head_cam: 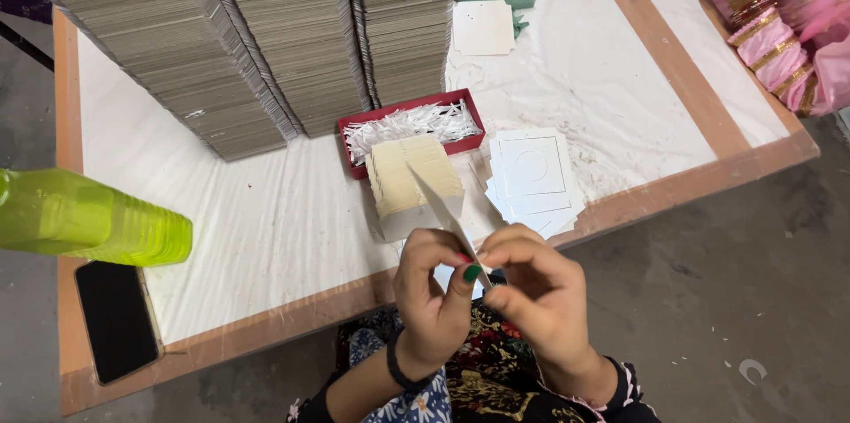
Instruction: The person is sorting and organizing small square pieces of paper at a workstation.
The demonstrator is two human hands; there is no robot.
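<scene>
Both my hands meet just off the counter's (266, 330) near edge, left hand (434, 295) and right hand (536, 286) pinching one thin card (443, 209) between fingertips, its blade-like edge tilted up toward the red tray (412, 106) of white strips. Beyond the card stands a cream card stack (412, 177); white squares (533, 177) lie right of it. Open cloth spreads left of the tray, toward a green bottle (88, 219) and a phone (115, 319).

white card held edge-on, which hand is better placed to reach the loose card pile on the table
Right. The right hand sits nearer the card pile, which lies just beyond it; the left hand pinches the white card farther over.
</scene>
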